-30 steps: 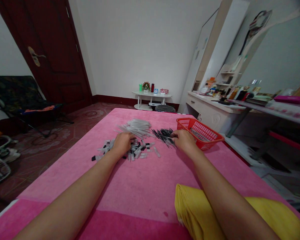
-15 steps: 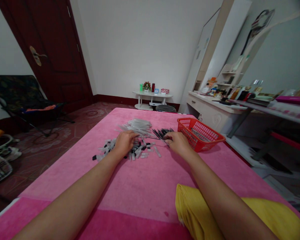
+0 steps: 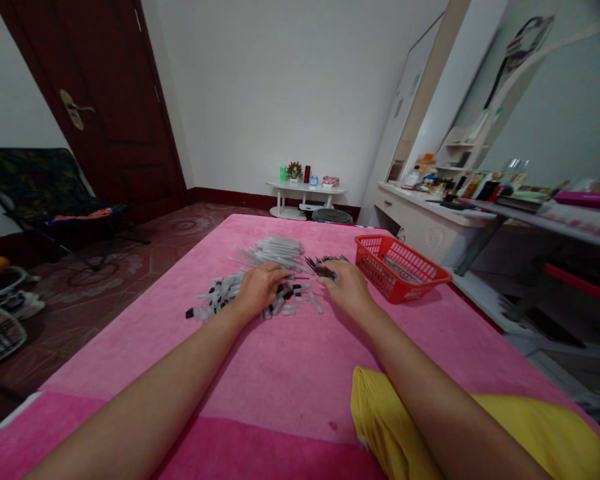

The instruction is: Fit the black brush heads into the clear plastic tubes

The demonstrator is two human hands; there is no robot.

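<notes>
On a pink cloth-covered table (image 3: 290, 360) lie a heap of clear tubes (image 3: 275, 252), a scatter of small clear and black caps (image 3: 220, 293) and a bundle of thin black sticks (image 3: 325, 263). My left hand (image 3: 261, 287) rests curled on the caps, its fingers pinching a small piece I cannot name. My right hand (image 3: 344, 288) is closed over the near end of the black sticks and holds a thin one that points toward my left hand. The fingertips of the two hands nearly meet.
A red plastic basket (image 3: 400, 268) with a few items sits just right of my right hand. Yellow cloth (image 3: 545, 427) lies at the near right. Beyond the table are a dark door (image 3: 95, 100), a folding chair (image 3: 45, 193), a white side table (image 3: 305, 193) and a cluttered dresser (image 3: 450, 200).
My right hand has slid left from beside the basket across the black sticks, bringing a thin stick toward my left hand. My left hand has shifted slightly right over the caps.
</notes>
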